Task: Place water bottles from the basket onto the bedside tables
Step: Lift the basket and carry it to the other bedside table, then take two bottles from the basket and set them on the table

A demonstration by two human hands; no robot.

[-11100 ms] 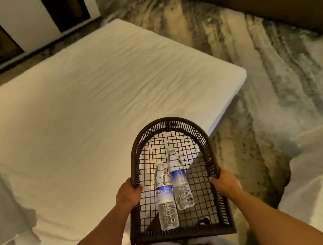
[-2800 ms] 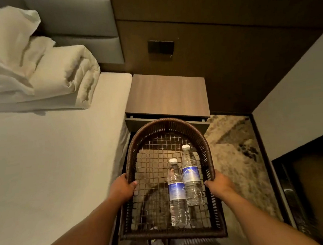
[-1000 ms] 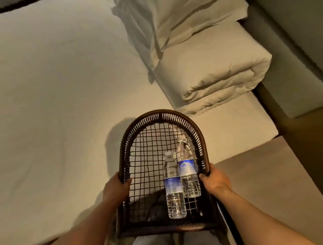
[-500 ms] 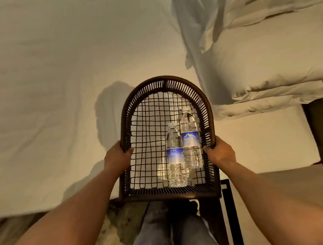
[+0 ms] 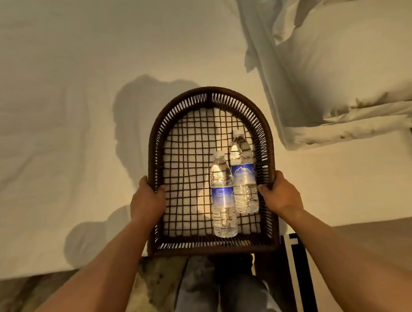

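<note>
A dark brown woven basket (image 5: 205,96) with an arched far end is held over the near edge of the bed. Two clear water bottles with blue labels lie side by side on its mesh floor, caps pointing away: the nearer one (image 5: 223,196) and another (image 5: 243,175) to its right against the right wall. My left hand (image 5: 147,201) grips the basket's left rim. My right hand (image 5: 281,194) grips the right rim. The bedside table's (image 5: 377,246) wooden top shows at the lower right, under my right forearm.
The white bed sheet (image 5: 63,117) fills the left and middle. A folded white duvet with pillows (image 5: 345,68) is stacked on the bed at the upper right. Patterned carpet (image 5: 27,297) and my legs (image 5: 222,298) lie below the basket.
I turned from the bedside table toward the bed. In the last half second the basket sank a little toward the bed edge, and both hands kept their grip on its rims.
</note>
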